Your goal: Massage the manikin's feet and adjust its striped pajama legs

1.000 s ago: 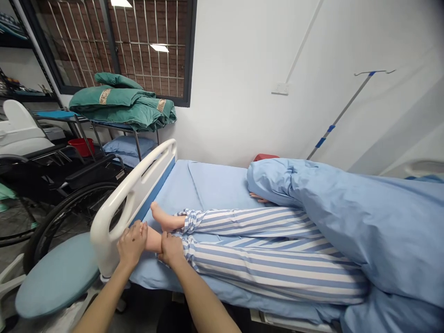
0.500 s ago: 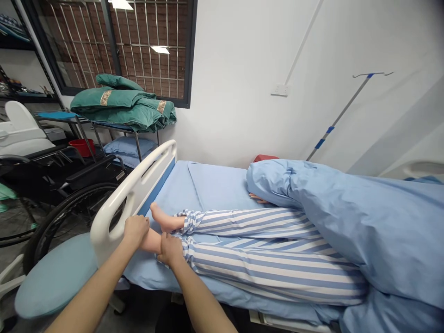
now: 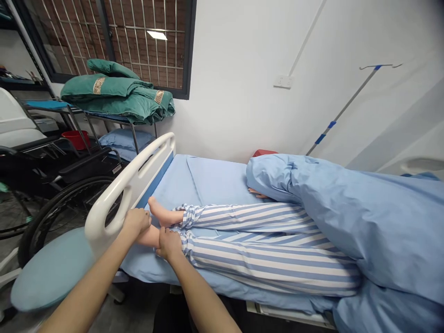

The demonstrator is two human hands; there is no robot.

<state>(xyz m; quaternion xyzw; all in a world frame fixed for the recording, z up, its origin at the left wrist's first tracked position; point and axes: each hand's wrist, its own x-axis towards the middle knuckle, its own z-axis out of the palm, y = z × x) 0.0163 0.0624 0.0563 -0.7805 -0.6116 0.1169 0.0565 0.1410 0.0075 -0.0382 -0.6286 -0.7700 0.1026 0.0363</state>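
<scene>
A figure in blue-and-white striped pyjama trousers [image 3: 263,249] lies on a hospital bed [image 3: 208,180], its upper body under a light blue quilt [image 3: 364,212]. My left hand [image 3: 136,221] is wrapped round the near foot [image 3: 148,236] at the toes. My right hand [image 3: 169,243] grips the same leg at the ankle, on the trouser cuff. The far foot [image 3: 160,214] rests bare on the sheet just behind my hands. Both hands sit close to the white footboard [image 3: 121,189].
A wheelchair [image 3: 65,185] and a round blue stool seat [image 3: 48,268] stand left of the footboard. Folded green bedding [image 3: 118,95] lies on a metal rack by the window. An IV pole [image 3: 347,106] leans against the white wall behind the bed.
My left forearm has swung lower and further left while the hand stays on the foot. My view has shifted slightly, so everything sits a little higher in frame.
</scene>
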